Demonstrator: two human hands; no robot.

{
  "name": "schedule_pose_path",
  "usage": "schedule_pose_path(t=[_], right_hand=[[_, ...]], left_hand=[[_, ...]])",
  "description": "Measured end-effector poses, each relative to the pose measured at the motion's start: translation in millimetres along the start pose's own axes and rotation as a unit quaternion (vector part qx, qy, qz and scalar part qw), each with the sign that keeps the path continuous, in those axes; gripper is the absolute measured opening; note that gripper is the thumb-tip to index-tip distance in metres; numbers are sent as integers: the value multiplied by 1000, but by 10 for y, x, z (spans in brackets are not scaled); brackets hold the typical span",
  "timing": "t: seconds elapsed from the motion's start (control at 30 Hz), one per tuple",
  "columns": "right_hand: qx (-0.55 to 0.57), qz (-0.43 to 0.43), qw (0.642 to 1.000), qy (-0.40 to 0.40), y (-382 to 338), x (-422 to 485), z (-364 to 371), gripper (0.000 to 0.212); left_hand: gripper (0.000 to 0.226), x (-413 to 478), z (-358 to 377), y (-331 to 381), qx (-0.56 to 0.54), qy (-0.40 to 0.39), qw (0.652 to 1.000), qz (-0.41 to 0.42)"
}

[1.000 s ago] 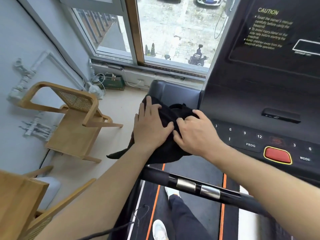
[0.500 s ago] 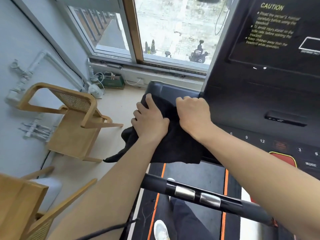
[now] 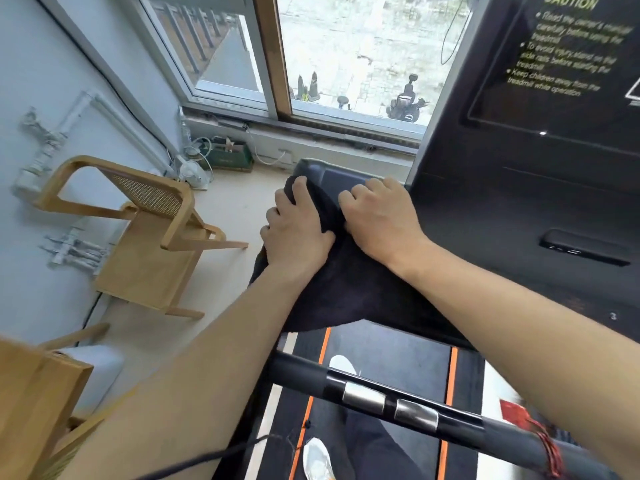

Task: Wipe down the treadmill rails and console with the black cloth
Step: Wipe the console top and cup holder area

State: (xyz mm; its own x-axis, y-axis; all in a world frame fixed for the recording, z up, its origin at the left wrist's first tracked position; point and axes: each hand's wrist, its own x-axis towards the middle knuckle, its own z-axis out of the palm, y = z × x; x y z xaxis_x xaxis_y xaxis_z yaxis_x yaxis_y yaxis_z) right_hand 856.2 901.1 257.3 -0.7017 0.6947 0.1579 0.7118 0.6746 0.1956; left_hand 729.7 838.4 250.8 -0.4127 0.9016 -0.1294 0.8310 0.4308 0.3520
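Soft black terry cloth (image 3: 349, 289), bunched and draped over the left corner of the dark plastic treadmill console (image 3: 526, 216), pinned flat under both palms. Left hand (image 3: 298, 233) pressing down with fingers spread, right hand (image 3: 379, 216) knuckled just beside it. Mid-wipe on the console's rounded end; next, probably a sweep rightward across the panel, then down to the black handlebar rail (image 3: 398, 400) below the wrists.

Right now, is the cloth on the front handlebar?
No, the cloth lies on the console's left corner under both hands, apart from the handlebar.
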Motion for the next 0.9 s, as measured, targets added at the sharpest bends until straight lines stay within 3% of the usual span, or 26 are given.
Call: schedule_pose_path(t=[0.1, 0.2, 0.4, 0.53, 0.77, 0.9], right_hand=[[-23, 101, 994, -44, -34, -153, -91, 36], [-32, 145, 985, -85, -48, -252, -176, 45], [-32, 80, 992, -92, -84, 53, -262, 54], [-42, 12, 995, -91, -34, 91, -228, 41], [-26, 147, 979, -139, -30, -190, -281, 40], [-2, 139, 983, -117, -151, -253, -350, 38]], left_hand=[[88, 121, 10, 54, 53, 10, 996, 64], [86, 145, 52, 149, 91, 13, 992, 86], [79, 11, 51, -39, -1, 12, 1000, 27], [85, -74, 41, -105, -29, 11, 999, 16], [97, 198, 67, 192, 86, 2, 992, 91], [106, 130, 64, 112, 55, 2, 995, 78]])
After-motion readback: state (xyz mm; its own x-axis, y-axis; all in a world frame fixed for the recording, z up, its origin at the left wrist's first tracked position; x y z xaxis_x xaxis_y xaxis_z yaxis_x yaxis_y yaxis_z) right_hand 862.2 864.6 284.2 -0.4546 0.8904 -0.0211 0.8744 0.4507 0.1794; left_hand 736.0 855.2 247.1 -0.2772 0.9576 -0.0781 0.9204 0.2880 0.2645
